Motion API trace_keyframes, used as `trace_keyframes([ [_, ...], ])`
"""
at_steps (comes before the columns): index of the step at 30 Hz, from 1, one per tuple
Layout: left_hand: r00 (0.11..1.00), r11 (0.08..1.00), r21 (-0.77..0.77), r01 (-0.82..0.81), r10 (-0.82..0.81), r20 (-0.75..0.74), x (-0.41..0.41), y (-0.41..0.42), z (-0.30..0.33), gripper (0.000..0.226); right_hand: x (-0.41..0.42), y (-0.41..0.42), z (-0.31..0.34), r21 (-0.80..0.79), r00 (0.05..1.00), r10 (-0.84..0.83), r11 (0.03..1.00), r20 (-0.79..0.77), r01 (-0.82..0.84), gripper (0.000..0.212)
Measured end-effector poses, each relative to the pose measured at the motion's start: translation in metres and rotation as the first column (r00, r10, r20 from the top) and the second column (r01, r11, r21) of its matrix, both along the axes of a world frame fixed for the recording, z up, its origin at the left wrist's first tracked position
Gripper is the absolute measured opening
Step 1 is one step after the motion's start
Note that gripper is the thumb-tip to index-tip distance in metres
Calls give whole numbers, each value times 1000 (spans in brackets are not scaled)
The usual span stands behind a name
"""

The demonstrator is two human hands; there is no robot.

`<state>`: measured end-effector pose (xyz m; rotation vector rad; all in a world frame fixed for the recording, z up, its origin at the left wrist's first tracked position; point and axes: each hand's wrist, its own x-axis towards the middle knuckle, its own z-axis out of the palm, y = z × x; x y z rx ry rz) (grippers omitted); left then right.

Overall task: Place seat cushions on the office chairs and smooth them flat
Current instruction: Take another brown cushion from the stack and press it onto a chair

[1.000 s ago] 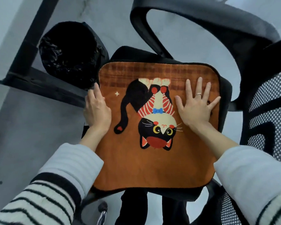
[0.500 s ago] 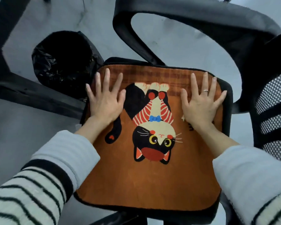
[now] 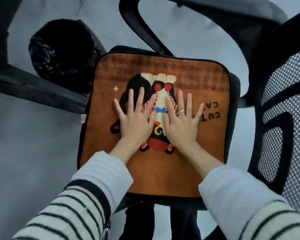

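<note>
1. Here, an orange seat cushion (image 3: 156,174) with a black border is seen lying on the seat of a black office chair (image 3: 235,87); the seat itself is almost wholly hidden beneath it, only a dark rim being shown at the far and right edges.
2. The left hand (image 3: 137,122) is laid flat on the cushion's middle, fingers straight and spread, nothing being gripped.
3. The right hand (image 3: 180,123) is pressed flat just beside it, fingers likewise spread and nothing held; a ring (image 3: 181,111) is worn on one finger.
4. The cat print (image 3: 160,94) on the cushion is largely covered by both hands, so that only its paws, a blue bow, one yellow eye and a red patch can be made out.
5. Black lettering (image 3: 213,110) near the cushion's right edge is partly hidden by the right hand's fingers and cannot be read in full.
6. A small white tag (image 3: 83,118) is seen at the cushion's left edge.
7. The mesh backrest (image 3: 284,135) is cut off by the right border of the view, and the armrest (image 3: 215,16) by the top.
8. A bin lined with a black bag (image 3: 62,54) is placed on the floor just beside the cushion's far left corner; its contents cannot be made out.
9. Striped sleeves (image 3: 73,208) are cut off at the bottom.
</note>
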<state>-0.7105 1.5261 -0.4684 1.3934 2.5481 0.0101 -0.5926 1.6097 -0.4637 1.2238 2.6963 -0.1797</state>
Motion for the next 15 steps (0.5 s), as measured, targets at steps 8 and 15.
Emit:
trace_keyframes([
  [8, 916, 925, -186, -333, 364, 170, 15, -80, 33, 61, 53, -25, 44, -191, 935, -303, 922, 186, 337, 56],
  [15, 928, 922, -188, -338, 359, 97, 20, -98, 9, 65, 64, -50, 12, -73, 924, -363, 925, 123, 373, 60],
])
